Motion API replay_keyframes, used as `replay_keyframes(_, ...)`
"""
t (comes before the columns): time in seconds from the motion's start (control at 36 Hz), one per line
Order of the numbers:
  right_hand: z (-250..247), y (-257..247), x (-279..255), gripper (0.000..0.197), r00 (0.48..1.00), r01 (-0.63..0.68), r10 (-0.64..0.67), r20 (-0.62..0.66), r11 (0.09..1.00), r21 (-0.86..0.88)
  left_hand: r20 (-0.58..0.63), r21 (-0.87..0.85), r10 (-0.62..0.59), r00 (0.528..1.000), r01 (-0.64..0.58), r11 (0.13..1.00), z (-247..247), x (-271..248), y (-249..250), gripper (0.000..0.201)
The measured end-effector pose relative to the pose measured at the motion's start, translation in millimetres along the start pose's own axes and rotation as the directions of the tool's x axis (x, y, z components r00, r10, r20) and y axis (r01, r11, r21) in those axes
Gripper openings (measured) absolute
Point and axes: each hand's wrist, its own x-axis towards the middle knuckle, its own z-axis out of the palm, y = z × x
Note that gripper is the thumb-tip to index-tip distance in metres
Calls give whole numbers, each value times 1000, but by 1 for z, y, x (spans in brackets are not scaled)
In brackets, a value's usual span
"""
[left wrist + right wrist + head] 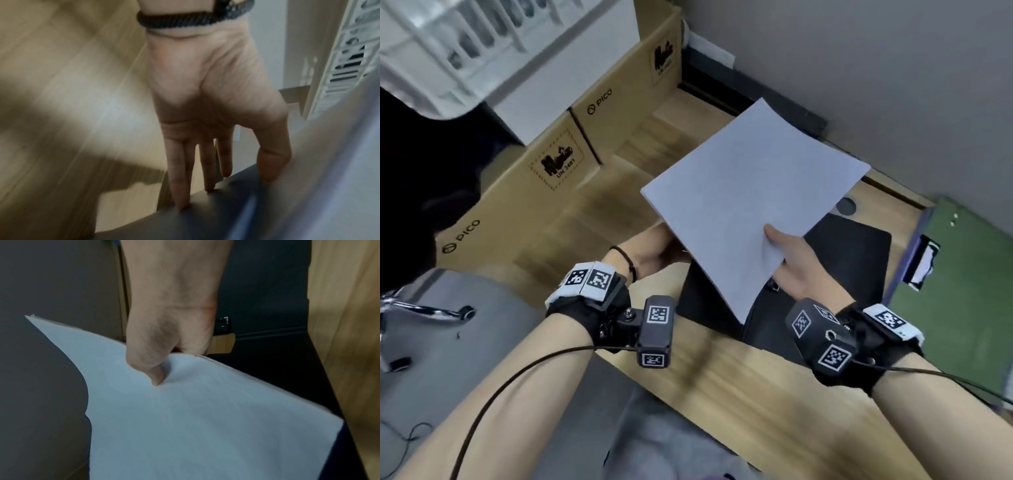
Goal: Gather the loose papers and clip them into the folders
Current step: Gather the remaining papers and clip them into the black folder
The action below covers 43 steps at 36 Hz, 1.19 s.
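Note:
My right hand (789, 262) pinches a stack of white papers (753, 205) at its near edge, thumb on top, and holds it tilted above the wooden desk (722, 377). The right wrist view shows the thumb (156, 374) pressing the papers (195, 418). Under them lies an open black folder (852, 263) with a metal clip (224, 323). My left hand (652, 251) reaches under the stack's left side. Its straight fingers (207, 172) touch the black folder's edge (216, 214). A green folder (959, 308) with a clip (924, 262) lies at the right.
Cardboard boxes (544, 171) stand along the desk's left side, with a white plastic basket (448, 51) above them. A grey wall (859, 68) is close behind the desk. A chair base (417, 308) stands on the floor at the left.

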Motion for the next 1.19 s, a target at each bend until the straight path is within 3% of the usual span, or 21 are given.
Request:
replay_keyframes(0.17,-14,21,13,35,993,-73,75,-90,997,18,-115,249,127,985,-95,964,-33,16,-3,45)
replay_keyframes(0.25,-23,30,16,34,982,-100,101,-161,995,14,-112,328,138,984,-95,940,-54,23,-10,32)
replay_keyframes(0.31,-32,33,16,33,974,-126,121,-192,992,-14,-187,249,131,974,-82,965,-66,27,-16,29)
replay_keyframes(0.39,-48,35,14,35,966,-143,121,-229,986,-82,-402,235,142,904,-47,971,-80,34,-20,42)
replay_keyframes(0.47,-62,36,10,39,964,-147,103,-247,975,-167,-513,343,197,835,-11,939,-98,43,-26,57)
replay_keyframes(0.53,-73,36,5,39,964,-149,93,-248,964,-218,-501,424,222,836,13,905,-98,48,-29,65)
replay_keyframes(0.64,-99,36,-7,38,958,-189,97,-272,921,-340,-386,579,232,893,38,814,-73,64,-36,62)
replay_keyframes(0.78,-130,36,-23,41,923,-268,131,-362,894,-359,-167,720,89,982,60,692,-17,81,-58,55)
replay_keyframes(0.86,-148,34,-35,31,912,-305,172,-373,891,-336,-142,795,-30,989,132,592,4,89,-72,61)
replay_keyframes(0.97,-167,34,-52,28,903,-322,183,-388,887,-331,-126,870,-81,989,149,470,1,100,-84,70)
replay_keyframes(1.11,-186,37,-59,42,882,-375,205,-423,851,-369,-137,848,-43,990,140,512,-23,104,-75,62)
replay_keyframes(1.19,-184,38,-57,37,885,-390,233,-404,845,-367,-202,799,19,979,154,581,-19,102,-68,55)
